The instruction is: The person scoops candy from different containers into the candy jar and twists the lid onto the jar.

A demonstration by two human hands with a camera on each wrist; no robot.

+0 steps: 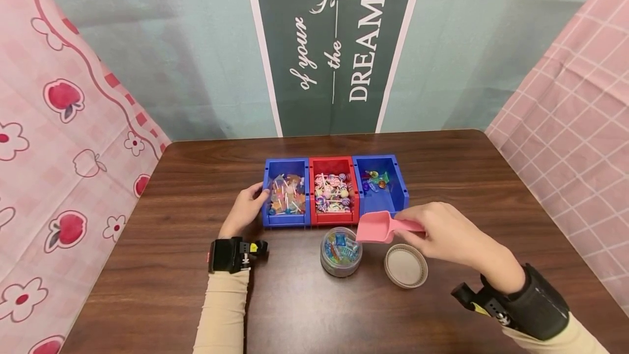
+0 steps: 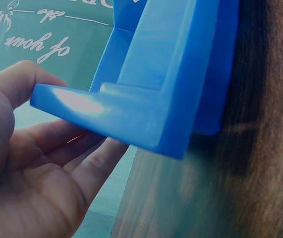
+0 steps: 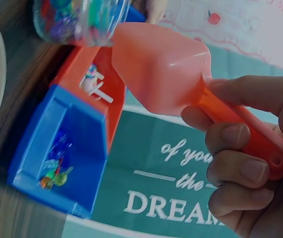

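Observation:
My left hand (image 1: 243, 212) holds the side wall of the left blue bin (image 1: 287, 220), thumb over its rim and fingers along the outside, as the left wrist view shows. In my right hand (image 1: 442, 234) is a pink scoop (image 1: 374, 227), gripped by its handle. Its bowl looks bare and hangs just beside the rim of a clear round jar (image 1: 340, 272) of small colorful pieces. Behind the scoop stands the right blue bin (image 1: 385, 201), with a few shiny colored pieces (image 3: 57, 173) at its far end.
Between the blue bins, joined in a row, sits a red bin (image 1: 334, 218) of lollipop-like pieces. The left bin holds small stick candies (image 1: 287, 193). A round pale lid (image 1: 405, 265) lies right of the jar on the brown wooden table (image 1: 295, 310). Cloth hangs at the back and sides.

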